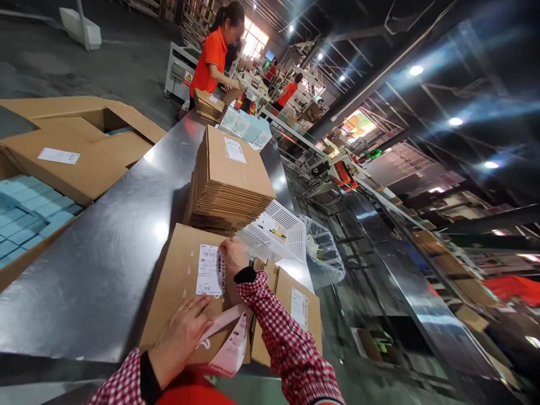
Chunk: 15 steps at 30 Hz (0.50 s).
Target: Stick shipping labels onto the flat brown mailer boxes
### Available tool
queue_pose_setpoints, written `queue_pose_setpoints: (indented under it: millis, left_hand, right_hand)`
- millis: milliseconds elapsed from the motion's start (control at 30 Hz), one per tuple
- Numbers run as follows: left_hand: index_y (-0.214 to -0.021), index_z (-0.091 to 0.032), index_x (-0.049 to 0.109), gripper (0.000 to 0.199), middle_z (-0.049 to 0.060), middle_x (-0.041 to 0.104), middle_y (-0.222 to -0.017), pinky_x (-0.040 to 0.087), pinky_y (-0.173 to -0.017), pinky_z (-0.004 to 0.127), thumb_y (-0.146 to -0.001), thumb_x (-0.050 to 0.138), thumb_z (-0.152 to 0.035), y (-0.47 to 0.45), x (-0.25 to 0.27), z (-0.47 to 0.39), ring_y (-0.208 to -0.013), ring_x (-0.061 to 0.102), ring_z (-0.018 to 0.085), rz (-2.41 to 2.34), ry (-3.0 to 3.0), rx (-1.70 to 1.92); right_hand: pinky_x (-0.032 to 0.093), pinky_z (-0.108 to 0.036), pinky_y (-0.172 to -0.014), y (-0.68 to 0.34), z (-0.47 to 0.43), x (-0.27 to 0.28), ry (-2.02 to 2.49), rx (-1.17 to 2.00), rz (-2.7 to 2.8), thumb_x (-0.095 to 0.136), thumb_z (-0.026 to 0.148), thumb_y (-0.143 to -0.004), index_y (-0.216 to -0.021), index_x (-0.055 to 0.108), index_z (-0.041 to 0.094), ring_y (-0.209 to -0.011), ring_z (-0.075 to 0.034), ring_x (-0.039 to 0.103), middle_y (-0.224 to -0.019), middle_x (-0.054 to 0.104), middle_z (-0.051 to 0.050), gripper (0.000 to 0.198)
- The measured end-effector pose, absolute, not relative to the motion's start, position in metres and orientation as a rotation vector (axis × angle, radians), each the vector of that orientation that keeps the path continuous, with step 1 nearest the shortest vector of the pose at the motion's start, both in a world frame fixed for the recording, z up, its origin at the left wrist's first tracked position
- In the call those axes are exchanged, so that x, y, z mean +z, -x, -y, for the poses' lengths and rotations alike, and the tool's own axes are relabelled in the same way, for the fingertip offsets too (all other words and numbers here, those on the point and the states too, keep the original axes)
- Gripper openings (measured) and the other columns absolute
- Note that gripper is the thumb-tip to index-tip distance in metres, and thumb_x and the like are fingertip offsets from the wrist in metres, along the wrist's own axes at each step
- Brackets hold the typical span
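Observation:
A shipping label [210, 270] lies on a flat brown cardboard carton [179, 270] directly in front of me. My right hand [235, 257] is closed, with its fingertips pinching or pressing the label's upper right edge. Lower on the same carton rests my left hand [181, 332], fingers close together. From its fingertips runs a pinkish-white strip of labels [232, 343], which loops over the carton's near edge; the grip itself is partly hidden. Beside my right forearm is another carton [284, 298] with a white label on it.
A tall stack of flattened cartons [232, 185] stands just beyond on the metal table [105, 264]. Right of it are a white perforated basket [278, 225] and a lined bin [323, 253]. Light-blue boxes [247, 126] sit farther back, near a person in orange [208, 62]. Open cartons [84, 146] flank the left.

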<state>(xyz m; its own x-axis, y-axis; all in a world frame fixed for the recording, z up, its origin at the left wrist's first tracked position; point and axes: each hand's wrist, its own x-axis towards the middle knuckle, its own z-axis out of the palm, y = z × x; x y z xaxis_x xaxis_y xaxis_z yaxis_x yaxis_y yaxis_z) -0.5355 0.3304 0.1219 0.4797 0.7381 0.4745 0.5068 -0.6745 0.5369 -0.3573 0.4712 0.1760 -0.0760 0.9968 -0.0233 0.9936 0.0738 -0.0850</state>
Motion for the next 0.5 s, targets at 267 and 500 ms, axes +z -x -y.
queue_pose_setpoints:
  millis: [267, 500]
  left_hand:
    - [-0.077, -0.018, 0.066, 0.023, 0.01, 0.061, -0.126, 0.05, -0.097, 0.042, -0.089, 0.047, -0.019, 0.54, 0.136, -0.33, -0.118, 0.056, 0.023, -1.115, -2.443, 0.904]
    - [-0.084, -0.019, 0.066, 0.021, 0.009, 0.061, -0.127, 0.048, -0.1, 0.043, -0.091, 0.046, -0.021, 0.54, 0.143, -0.329, -0.121, 0.054, 0.023, -1.146, -2.509, 0.797]
  right_hand:
    - [0.041, -0.032, -0.073, 0.341, -0.474, 0.185, 1.855, 0.032, 2.512, 0.047, 0.016, -0.088, -0.087, 0.062, 0.011, -0.08, -0.021, 0.054, -0.085, 0.06, -0.012, 0.016]
    - [0.042, -0.035, -0.087, 0.333, -0.466, 0.171, 1.618, 0.096, 2.051, 0.053, 0.029, -0.088, -0.1, 0.066, 0.017, -0.096, -0.022, 0.055, -0.1, 0.064, -0.009, 0.021]
